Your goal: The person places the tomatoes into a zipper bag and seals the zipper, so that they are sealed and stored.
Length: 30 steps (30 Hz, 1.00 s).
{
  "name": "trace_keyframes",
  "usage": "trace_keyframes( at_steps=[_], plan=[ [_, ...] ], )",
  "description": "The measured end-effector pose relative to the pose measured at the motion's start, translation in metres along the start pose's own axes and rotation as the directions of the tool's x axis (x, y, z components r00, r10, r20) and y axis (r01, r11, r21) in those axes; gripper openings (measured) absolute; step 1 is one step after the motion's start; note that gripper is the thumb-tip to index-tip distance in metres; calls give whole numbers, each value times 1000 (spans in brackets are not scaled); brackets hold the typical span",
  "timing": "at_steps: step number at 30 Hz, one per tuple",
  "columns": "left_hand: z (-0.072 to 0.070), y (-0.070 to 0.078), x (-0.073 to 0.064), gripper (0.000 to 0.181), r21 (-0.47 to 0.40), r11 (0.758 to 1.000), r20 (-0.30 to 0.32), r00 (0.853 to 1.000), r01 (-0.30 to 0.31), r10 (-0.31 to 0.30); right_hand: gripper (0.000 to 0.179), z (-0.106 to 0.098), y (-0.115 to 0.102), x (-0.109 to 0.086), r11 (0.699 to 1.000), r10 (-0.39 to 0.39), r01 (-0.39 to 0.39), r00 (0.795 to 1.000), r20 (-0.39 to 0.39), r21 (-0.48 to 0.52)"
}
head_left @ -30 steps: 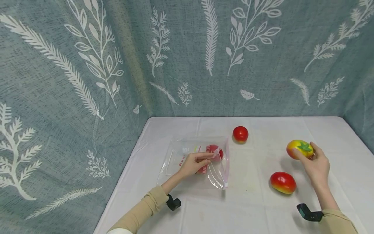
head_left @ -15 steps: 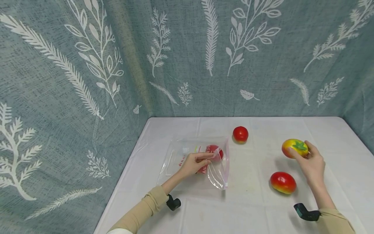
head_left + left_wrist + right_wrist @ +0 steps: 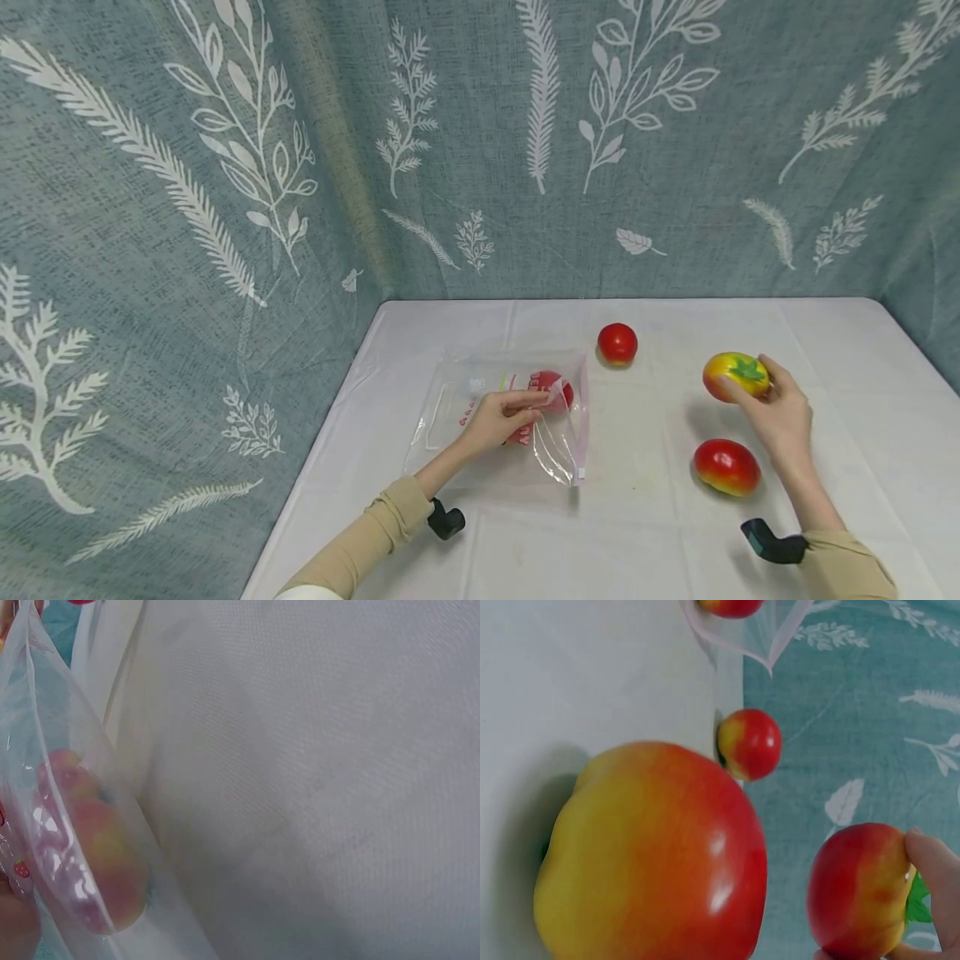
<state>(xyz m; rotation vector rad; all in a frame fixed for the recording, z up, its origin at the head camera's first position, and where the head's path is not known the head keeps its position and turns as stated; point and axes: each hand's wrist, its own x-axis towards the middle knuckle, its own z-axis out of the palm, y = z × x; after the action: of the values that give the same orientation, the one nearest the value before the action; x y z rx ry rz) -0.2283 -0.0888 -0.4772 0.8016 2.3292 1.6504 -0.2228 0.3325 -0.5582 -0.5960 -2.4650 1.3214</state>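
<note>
A held tomato, red and yellow with a green cap, hangs above the right part of the surface; the right hand has it in a closed grip between thumb and fingers. Just below lies a near tomato. Farther left sits a far tomato, near the clear bag. The left hand pinches the bag's upper film, covering part of its contents. A bagged tomato shows through.

The right wrist view shows the bag's pinkish mouth parted and the held tomato's red side, where the head view shows its cap. In the left wrist view, red and yellow blur through plastic.

Count: one tomato held, two loose, at least one bagged; one bag.
</note>
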Motion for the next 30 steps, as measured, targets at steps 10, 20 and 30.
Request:
trace_keyframes(
  at_steps=[10, 20, 30],
  plan=[
    [0, -2, 1, 34, -2, 1000, 12, 1000, -23, 23, 82, -17, -96, -55, 999, -4, 1, 998, 68, 42],
    [-1, -4, 0, 32, 5, 994, 10, 994, -113, 113, 89, 6, -76, -44, 997, -79, 78, 993, 90, 23],
    [0, -1, 0, 34, -18, 999, 11, 999, -36, 36, 85, 9, -109, -69, 992, -116, 107, 982, 149, 73]
  ],
)
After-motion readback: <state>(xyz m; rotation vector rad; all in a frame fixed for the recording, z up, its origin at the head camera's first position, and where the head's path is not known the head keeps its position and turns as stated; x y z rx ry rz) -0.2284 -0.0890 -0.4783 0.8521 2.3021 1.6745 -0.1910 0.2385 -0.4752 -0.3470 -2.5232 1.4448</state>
